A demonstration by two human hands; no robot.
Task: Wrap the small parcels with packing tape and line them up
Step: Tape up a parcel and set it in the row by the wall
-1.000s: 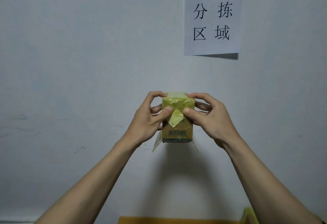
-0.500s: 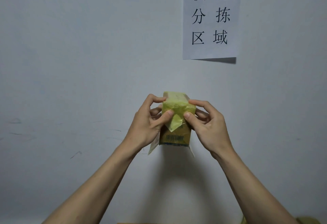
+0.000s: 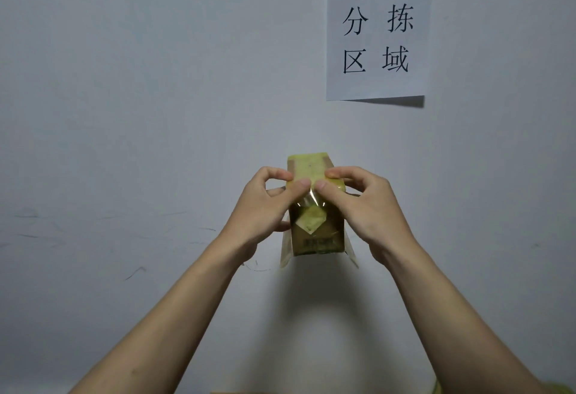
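small parcel point(image 3: 316, 231) held up mid-air at frame centre, in front of a pale matte wall point(image 3: 124, 113), gripped by both hands. it's a boxy cardboard shape, upright, yellow-brown, w/ glossy yellowish packing tape point(image 3: 311, 217) stretched over the near face. tape catches a bright glare strip just below the thumbs; a folded pointed flap of it lies flat on the face, tip toward 6 o'clock. top face looks duller, greenish-yellow, slightly rounded corners. faint printed strip, maybe a barcode, near the bottom edge, too blurry to read. loose clear tape tails stick out at the lower corners, toward 7 and 5 o'clock.

left hand point(image 3: 260, 213) at 9 o'clock of the parcel: fingers curled round the side, thumb pressing the tape near the top edge. right hand point(image 3: 364, 206) at 3 o'clock: fingers curled over the top corner, thumb pressing beside the left thumb, tips nearly touching. both forearms bare.

white paper sheet point(image 3: 378, 29) on the wall at 1 o'clock, flat, rectangular, black printed chars in 2 columns, lower edge lifting a bit w/ a shadow under it. thin scuff marks point(image 3: 134, 272) on the wall at 8 o'clock.
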